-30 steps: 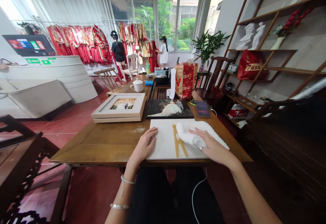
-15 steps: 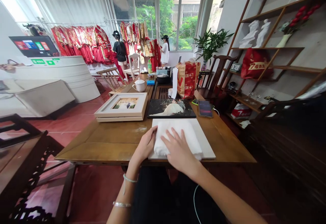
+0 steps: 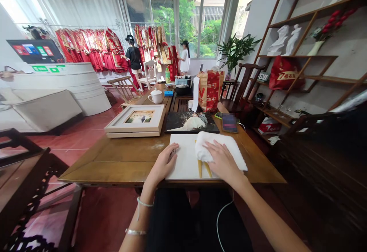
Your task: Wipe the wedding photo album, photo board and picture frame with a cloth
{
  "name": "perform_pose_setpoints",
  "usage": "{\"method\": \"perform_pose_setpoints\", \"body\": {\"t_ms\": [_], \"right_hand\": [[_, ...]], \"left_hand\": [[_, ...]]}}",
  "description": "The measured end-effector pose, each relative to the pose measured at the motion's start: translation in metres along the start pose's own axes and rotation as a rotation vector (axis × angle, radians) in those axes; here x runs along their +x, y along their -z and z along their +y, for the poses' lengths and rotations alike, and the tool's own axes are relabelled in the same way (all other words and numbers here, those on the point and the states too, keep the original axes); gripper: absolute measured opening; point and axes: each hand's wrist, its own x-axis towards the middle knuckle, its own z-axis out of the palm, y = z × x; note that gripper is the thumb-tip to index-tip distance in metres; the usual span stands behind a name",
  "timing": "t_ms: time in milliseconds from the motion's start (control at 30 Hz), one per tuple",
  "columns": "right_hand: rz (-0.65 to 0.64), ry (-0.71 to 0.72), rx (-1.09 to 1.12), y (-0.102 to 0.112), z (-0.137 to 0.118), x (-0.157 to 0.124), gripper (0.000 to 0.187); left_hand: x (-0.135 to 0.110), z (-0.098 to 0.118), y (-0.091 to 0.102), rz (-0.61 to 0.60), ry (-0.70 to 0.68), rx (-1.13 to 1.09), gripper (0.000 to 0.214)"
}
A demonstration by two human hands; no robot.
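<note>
A white board (image 3: 185,160) lies flat at the near edge of the wooden table (image 3: 129,160). My right hand (image 3: 223,164) presses flat, fingers spread, on a folded white cloth (image 3: 220,147) on the board's right half. A yellow wooden tool (image 3: 202,168) pokes out from under the cloth. My left hand (image 3: 163,164) rests on the board's left edge with curled fingers, holding it steady.
Behind the board lie a dark photo print (image 3: 191,122), a stacked white picture frame (image 3: 136,120) and a phone (image 3: 229,122). Further back stand a teapot (image 3: 155,96), a red paper bag (image 3: 210,88) and chairs. Two people stand by racks of red garments. Shelves line the right wall.
My right hand swept the cloth from the right to the left of the board, then back toward the right. The left hand stayed on the board's edge.
</note>
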Motion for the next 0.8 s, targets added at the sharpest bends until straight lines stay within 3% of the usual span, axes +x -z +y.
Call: {"method": "perform_pose_setpoints", "body": {"t_ms": [100,200,300,433,600,800], "right_hand": [[-0.029,-0.046,-0.040,-0.003,-0.002,0.032,0.061],[-0.034,0.005,-0.061,-0.008,-0.026,0.045,0.058],[-0.004,0.161,-0.088,-0.017,-0.055,0.033,0.059],[-0.029,0.341,-0.031,-0.018,-0.074,-0.009,0.062],[-0.133,0.505,0.176,0.002,-0.052,-0.051,0.070],[-0.003,0.275,0.155,0.005,-0.005,-0.037,0.073]], "left_hand": [[0.000,-0.003,0.000,0.010,-0.013,-0.006,0.033],[0.000,-0.004,0.000,0.036,0.004,-0.013,0.035],[0.000,-0.001,0.001,0.045,0.027,-0.040,0.038],[0.000,0.005,0.003,0.021,0.061,-0.107,0.043],[-0.001,0.001,0.002,0.042,0.076,-0.076,0.039],[-0.001,-0.003,0.001,0.071,0.058,-0.013,0.038]]}}
